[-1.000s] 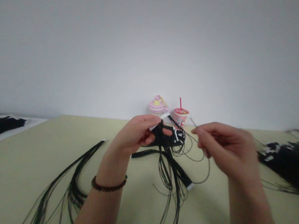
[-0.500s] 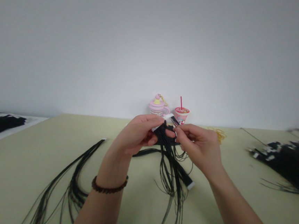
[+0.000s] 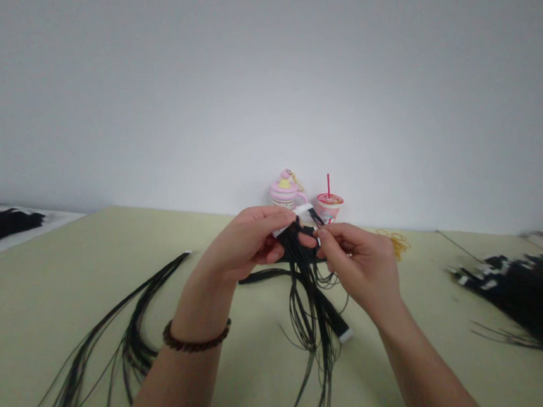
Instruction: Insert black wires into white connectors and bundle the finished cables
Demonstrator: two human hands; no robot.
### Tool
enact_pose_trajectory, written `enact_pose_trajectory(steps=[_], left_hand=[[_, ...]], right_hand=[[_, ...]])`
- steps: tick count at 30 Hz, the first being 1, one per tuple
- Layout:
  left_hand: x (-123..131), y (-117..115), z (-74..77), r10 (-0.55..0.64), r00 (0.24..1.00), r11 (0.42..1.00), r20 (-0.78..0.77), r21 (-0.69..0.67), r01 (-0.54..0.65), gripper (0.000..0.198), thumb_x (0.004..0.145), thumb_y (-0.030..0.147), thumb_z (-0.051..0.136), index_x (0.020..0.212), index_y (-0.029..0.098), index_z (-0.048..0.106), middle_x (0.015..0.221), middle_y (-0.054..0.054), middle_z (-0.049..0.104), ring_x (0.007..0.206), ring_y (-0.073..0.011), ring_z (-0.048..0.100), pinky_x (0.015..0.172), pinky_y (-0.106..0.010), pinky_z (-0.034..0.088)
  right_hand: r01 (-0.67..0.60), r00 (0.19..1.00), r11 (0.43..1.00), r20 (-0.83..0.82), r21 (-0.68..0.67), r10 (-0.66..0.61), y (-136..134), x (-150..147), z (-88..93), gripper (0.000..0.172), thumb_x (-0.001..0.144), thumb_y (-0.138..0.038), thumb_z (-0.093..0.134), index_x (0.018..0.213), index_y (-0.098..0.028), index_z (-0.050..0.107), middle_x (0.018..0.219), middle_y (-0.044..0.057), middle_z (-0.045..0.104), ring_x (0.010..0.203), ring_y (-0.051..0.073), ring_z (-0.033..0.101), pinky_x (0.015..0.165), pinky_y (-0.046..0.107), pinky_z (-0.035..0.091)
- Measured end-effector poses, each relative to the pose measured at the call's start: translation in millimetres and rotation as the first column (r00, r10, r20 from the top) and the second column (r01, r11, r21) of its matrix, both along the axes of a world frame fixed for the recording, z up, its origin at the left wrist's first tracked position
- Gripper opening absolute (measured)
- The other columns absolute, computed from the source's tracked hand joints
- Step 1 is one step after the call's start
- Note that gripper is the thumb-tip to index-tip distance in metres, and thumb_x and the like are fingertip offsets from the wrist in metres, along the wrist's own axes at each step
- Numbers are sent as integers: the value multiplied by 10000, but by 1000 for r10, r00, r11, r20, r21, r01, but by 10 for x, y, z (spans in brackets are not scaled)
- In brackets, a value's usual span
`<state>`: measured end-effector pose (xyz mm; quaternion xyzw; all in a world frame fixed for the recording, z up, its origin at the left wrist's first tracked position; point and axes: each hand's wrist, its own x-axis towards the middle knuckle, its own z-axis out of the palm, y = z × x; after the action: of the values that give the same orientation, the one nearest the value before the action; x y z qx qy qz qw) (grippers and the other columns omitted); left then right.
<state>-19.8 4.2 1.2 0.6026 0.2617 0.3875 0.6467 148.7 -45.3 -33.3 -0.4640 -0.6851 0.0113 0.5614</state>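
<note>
Between thumb and fingers, my left hand (image 3: 250, 240) grips a white connector (image 3: 304, 209) with many thin black wires (image 3: 318, 297) running down from it. My right hand (image 3: 365, 262) is closed in a pinch on some black wires just below the connector's right end. Its fingertips hide exactly what they hold. The wires hang in loops toward the table, and a second white connector (image 3: 346, 336) shows at the lower end of one black strand group. Part of the harness lies behind my fingers.
On the pale green table (image 3: 229, 372), a black wire bundle (image 3: 135, 332) lies at left. A pile of black wires with white connectors (image 3: 531, 295) is at right, near yellow rubber bands (image 3: 397, 243). A pink cup figure (image 3: 284, 193) and a small cup with straw (image 3: 330, 206) stand by the wall.
Both hands keep their grip at nearly the same spot. The view has shifted very slightly; otherwise little differs.
</note>
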Motion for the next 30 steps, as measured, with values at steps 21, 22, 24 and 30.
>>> enact_pose_trajectory(steps=[21,22,24,30], left_hand=[[-14,13,-45,-52,995,996,-85,61,57,244,827,344,628,762,109,631,589,16,545,384,-20,391,336,-141,219],[-16,9,-43,-58,994,995,-88,72,64,243,830,340,627,762,107,636,577,23,532,385,-20,390,338,-138,227],[-24,2,-34,-73,993,993,-94,89,82,236,841,325,618,768,103,646,577,23,540,385,-17,389,341,-132,239],[-51,-8,-11,-115,986,981,-118,140,132,254,875,295,586,746,95,673,582,8,585,371,-5,363,340,-128,236]], right_hand=[[11,994,999,106,41,-16,39,3,-43,213,895,-211,514,729,-156,635,592,8,660,522,101,594,500,204,404],[14,993,999,114,52,-20,36,1,-43,217,894,-204,512,714,-155,623,591,9,657,523,100,591,497,203,396],[11,992,997,123,70,-19,28,-4,-38,224,891,-186,507,691,-152,604,569,1,634,497,89,563,486,198,375],[5,989,993,146,118,-22,26,-4,-26,217,873,-140,510,677,-138,604,475,-53,487,400,50,404,445,196,298]])
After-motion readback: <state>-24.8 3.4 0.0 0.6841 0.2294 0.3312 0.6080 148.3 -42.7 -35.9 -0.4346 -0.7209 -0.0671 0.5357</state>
